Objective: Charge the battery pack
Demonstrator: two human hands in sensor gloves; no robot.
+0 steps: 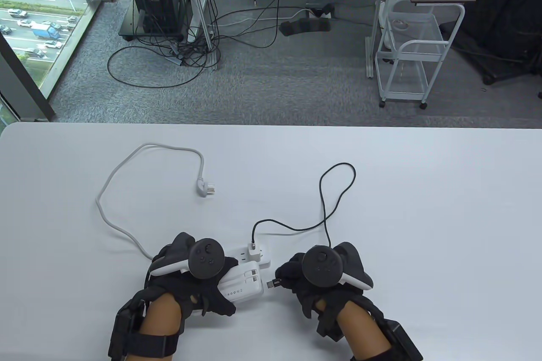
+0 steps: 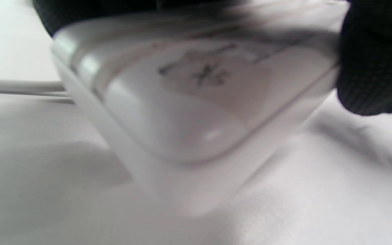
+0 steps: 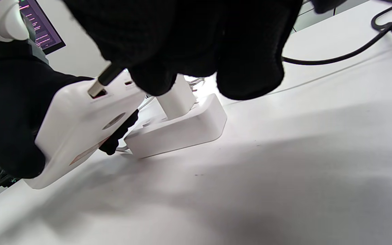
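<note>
My left hand [image 1: 203, 282] grips the white battery pack [image 1: 242, 285] and holds it tilted, with one end off the table. The pack fills the left wrist view [image 2: 199, 112], blurred. My right hand [image 1: 296, 278] pinches the USB plug [image 1: 273, 282] of the black cable [image 1: 326, 213]. In the right wrist view the plug's metal tip [image 3: 97, 86] sits at a port on the pack's end face [image 3: 77, 126]; I cannot tell how far in it is. The cable's other end is in a white charger [image 1: 255, 253] that is plugged into the power strip [image 1: 266, 260].
The power strip [image 3: 182, 131] lies just behind the pack. Its grey-white cord [image 1: 123, 174] loops across the left of the table and ends in a loose wall plug [image 1: 206, 188]. The table's far edge [image 1: 271, 125] borders carpet with a cart and cables.
</note>
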